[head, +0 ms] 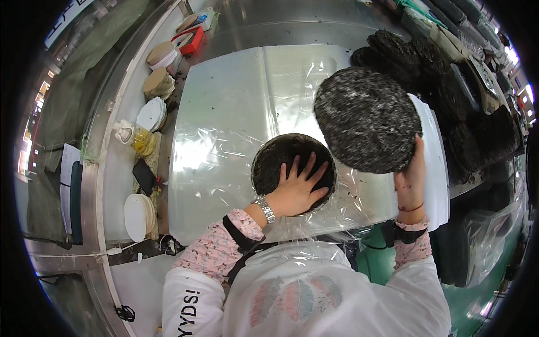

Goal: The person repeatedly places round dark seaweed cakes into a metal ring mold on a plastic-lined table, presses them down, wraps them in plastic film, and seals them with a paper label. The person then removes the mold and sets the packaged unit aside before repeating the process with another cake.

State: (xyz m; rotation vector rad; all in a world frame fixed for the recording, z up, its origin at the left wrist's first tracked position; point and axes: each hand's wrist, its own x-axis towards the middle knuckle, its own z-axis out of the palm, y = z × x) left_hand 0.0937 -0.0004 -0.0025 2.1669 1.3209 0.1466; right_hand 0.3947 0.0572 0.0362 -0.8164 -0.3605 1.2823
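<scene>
A large round disc of pressed dark seaweed [367, 120] is raised at the right, tilted, with its flat face towards the camera. My right hand [409, 170] grips its lower right edge. At the centre stands a round, shallow-looking container [256, 168] holding dark seaweed [269, 162]. My left hand [300, 187], fingers spread, rests palm down on that seaweed. Clear plastic film [219, 145] lies under and around the container, over a pale, shiny work sheet [223, 92].
Dark seaweed discs [391, 50] are piled at the upper right. White sheets [431, 168] lie beyond my right hand. Along the left ledge are stacked round papers [137, 217], a black flat object [144, 176], a bottle of yellow liquid [141, 139] and a red box [193, 41].
</scene>
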